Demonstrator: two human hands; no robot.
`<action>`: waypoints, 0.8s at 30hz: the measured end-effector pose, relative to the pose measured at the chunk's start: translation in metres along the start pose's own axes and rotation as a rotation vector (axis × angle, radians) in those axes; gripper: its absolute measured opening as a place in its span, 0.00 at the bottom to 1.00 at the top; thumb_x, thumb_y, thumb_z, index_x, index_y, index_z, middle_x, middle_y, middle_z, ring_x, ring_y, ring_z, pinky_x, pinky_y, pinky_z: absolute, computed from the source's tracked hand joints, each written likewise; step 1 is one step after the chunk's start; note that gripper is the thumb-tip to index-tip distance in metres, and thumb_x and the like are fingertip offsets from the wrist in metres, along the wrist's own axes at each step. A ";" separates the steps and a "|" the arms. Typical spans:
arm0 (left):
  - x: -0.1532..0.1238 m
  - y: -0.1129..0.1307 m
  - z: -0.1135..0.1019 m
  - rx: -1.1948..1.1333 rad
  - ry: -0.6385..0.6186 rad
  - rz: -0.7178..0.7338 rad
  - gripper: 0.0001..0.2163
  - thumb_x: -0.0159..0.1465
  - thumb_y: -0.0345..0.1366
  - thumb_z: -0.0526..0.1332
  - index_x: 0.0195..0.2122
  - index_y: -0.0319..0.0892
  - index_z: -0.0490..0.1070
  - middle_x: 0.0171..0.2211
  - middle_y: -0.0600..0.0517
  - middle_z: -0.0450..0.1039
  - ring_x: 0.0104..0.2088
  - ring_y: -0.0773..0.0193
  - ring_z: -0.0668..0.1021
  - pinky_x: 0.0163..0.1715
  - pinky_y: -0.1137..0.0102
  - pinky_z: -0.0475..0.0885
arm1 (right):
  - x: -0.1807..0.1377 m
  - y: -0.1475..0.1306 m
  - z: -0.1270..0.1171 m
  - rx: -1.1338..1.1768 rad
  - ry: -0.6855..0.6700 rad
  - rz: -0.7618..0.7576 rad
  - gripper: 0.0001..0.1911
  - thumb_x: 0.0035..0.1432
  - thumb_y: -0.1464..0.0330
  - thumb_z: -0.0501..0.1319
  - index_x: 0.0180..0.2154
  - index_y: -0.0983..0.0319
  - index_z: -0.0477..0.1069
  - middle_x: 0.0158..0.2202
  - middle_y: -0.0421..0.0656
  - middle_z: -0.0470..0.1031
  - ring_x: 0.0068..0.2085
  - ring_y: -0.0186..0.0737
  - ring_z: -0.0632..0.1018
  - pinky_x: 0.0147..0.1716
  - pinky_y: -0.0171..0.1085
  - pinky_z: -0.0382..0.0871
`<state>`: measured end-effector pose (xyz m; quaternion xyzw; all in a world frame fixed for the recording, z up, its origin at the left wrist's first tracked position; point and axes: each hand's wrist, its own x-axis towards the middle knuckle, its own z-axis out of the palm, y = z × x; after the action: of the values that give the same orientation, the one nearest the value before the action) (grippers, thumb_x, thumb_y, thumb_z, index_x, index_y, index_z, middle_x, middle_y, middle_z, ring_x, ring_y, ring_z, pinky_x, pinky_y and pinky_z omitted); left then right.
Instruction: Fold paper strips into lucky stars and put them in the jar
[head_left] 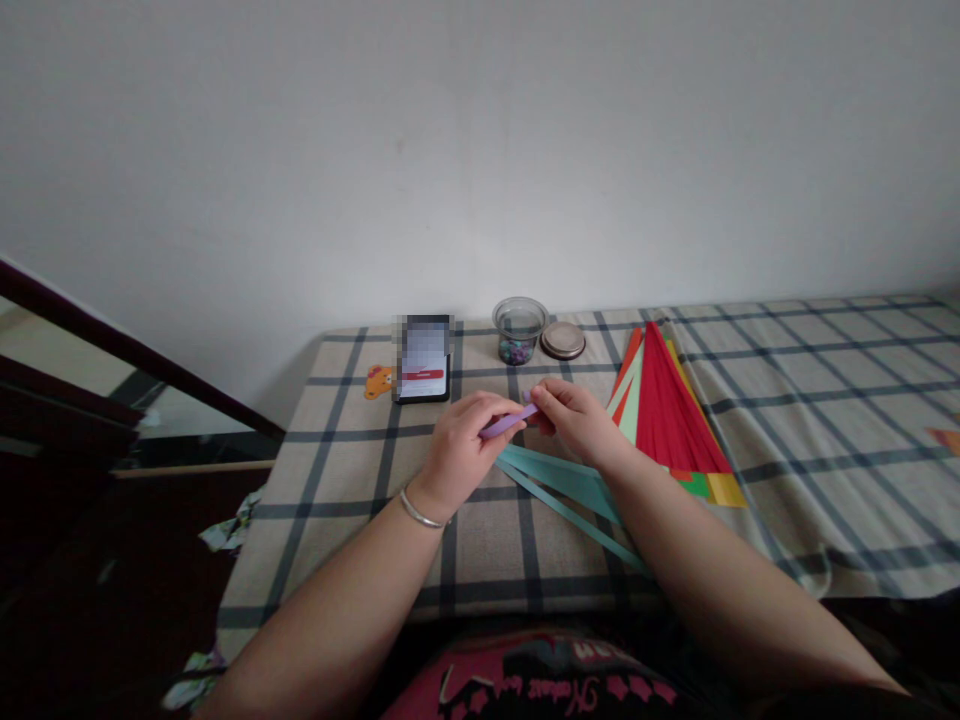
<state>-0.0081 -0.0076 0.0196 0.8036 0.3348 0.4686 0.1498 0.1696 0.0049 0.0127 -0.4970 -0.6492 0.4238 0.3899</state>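
Observation:
A narrow purple paper strip (504, 424) is stretched between my two hands above the table. My left hand (465, 440), with a silver bangle at its wrist, is closed on the strip's left part. My right hand (574, 415) pinches the other end between thumb and fingers; a bit of purple shows at the fingertips. Beneath the hands lie light blue paper strips (562, 478), partly hidden by my right forearm. Behind the hands stands a clear plastic tub (520, 325) with small purple and teal pieces at its bottom.
A round lid (563, 340) lies beside the tub. To the left, a phone (424, 360) stands upright near an orange bear cutout (379, 382). Fanned red, green, orange and yellow strips (671, 420) lie right. The checked tablecloth (337, 480) meets a wall; a dark railing (135, 350) is left.

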 end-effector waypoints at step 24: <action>-0.003 -0.006 0.006 -0.152 0.139 -0.234 0.04 0.64 0.35 0.59 0.35 0.42 0.71 0.32 0.52 0.75 0.32 0.67 0.78 0.36 0.71 0.73 | -0.001 -0.012 -0.002 0.555 -0.129 0.219 0.16 0.43 0.56 0.66 0.22 0.62 0.69 0.20 0.37 0.70 0.19 0.27 0.63 0.18 0.30 0.51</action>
<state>-0.0064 -0.0050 0.0112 0.7112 0.3992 0.5263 0.2405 0.1675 0.0029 0.0249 -0.4103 -0.4746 0.6553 0.4208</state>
